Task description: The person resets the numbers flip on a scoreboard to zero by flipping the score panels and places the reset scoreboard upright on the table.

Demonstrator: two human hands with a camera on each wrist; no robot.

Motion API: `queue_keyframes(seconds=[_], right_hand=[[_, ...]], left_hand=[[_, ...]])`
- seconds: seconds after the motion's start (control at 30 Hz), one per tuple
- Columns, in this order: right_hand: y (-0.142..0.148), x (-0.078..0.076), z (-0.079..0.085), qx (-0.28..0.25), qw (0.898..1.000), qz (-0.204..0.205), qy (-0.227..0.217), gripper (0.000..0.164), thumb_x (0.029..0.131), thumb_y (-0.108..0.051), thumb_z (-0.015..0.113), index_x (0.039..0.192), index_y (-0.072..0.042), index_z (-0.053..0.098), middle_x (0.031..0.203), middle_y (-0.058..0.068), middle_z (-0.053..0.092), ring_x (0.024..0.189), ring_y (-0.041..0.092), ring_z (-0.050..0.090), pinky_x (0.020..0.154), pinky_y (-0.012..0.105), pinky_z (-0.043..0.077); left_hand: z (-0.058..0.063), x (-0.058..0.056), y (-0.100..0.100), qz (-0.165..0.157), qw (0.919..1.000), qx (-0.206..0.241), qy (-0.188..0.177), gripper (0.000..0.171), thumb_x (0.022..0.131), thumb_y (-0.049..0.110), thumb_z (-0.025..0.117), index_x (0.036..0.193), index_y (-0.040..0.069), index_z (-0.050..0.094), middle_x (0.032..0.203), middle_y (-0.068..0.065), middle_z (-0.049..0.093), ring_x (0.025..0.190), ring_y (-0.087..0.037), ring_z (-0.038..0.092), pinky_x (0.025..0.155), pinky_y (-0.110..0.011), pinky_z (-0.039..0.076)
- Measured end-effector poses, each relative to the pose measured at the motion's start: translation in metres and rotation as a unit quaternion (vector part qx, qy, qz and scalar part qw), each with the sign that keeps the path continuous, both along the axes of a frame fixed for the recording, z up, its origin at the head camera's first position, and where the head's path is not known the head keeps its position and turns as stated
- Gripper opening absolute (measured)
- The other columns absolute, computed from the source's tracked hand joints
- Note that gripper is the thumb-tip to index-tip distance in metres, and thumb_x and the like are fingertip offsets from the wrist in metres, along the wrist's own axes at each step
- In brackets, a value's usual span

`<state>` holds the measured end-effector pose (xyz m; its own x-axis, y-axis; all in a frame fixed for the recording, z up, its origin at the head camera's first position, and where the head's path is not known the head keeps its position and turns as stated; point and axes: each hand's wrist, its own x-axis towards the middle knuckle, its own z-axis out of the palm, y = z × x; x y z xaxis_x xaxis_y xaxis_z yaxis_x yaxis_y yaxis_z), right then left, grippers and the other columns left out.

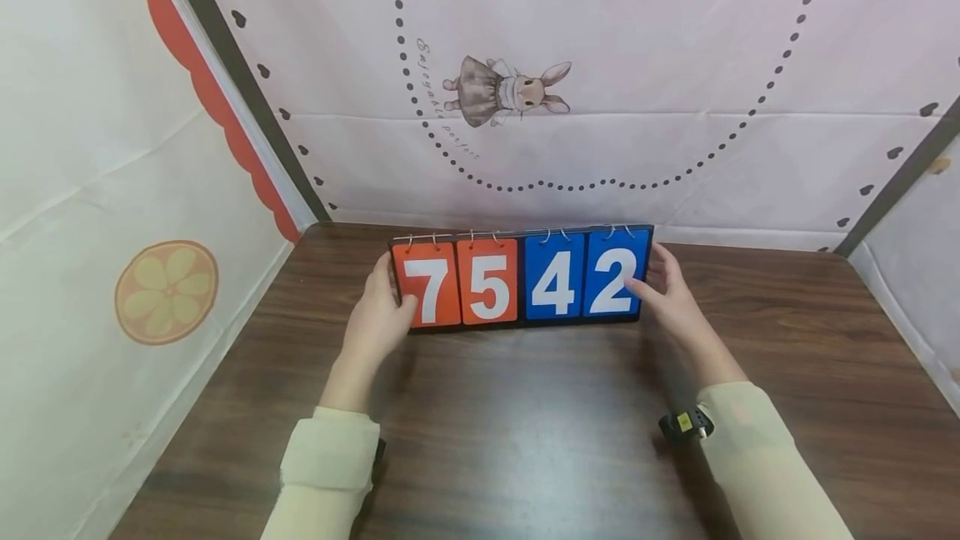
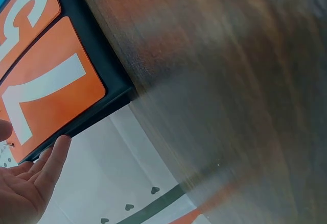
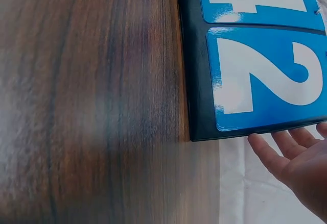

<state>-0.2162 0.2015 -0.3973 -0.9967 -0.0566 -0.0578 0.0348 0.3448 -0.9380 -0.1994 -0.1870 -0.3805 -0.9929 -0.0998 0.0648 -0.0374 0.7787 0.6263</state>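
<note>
A person is holding a long, black-framed flip scoreboard of rectangular shape [image 1: 521, 280] toward twelve o'clock on a dark brown, wood-grained table [image 1: 540, 423]; the left hand [image 1: 381, 313] is gripping its nine o'clock end and the right hand [image 1: 671, 294] is gripping its three o'clock end; each hand is curving partly closed, thumb lying over the front and fingers reaching along the side edge and behind. This two-ended hold is probably keeping the wide board upright and balanced, while the thumbs are leaving the numbers readable; the lower edge is seemingly resting on the table, though full contact is hard to confirm.

Glossy, round-cornered cards are hanging flat across the frame: an orange card with a white 7 [image 1: 429, 283] and an orange card with a white 5 [image 1: 488, 280] are sitting toward nine o'clock, a blue card with a white 4 [image 1: 554, 277] and a blue card with a white 2 [image 1: 615, 272] toward three; thin, metallic-looking rings [image 1: 472, 235] are looping through their twelve o'clock edges, presumably letting them flip; behind, a creased, pale printed cloth [image 1: 637, 40] is hanging.
</note>
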Motion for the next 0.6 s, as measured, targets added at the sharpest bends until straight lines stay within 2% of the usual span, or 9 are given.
queue_keyframes(seconds=[0.33, 0.6], right_hand=[[0.012, 0.012, -0.002, 0.010, 1.000, 0.013, 0.026, 0.077, 0.098, -0.028, 0.053, 0.150, -0.014, -0.002, 0.146, 0.025, 0.012, 0.129, 0.042, 0.018, 0.098, 0.067, 0.022], [0.021, 0.021, -0.001, 0.000, 1.000, 0.006, 0.026, 0.075, 0.099, -0.025, 0.053, 0.149, -0.011, -0.001, 0.145, 0.027, 0.012, 0.129, 0.043, 0.018, 0.099, 0.067, 0.021]], left_hand=[[-0.001, -0.005, 0.003, -0.024, 0.9997, 0.000, -0.004, 0.075, 0.092, 0.013, 0.057, 0.148, 0.002, 0.008, 0.139, -0.023, 0.032, 0.114, -0.033, 0.046, 0.091, -0.053, 0.043], [0.001, -0.011, 0.011, -0.026, 0.9994, 0.009, -0.022, 0.074, 0.093, 0.013, 0.057, 0.149, 0.007, 0.010, 0.137, -0.020, 0.036, 0.114, -0.031, 0.048, 0.090, -0.053, 0.044]])
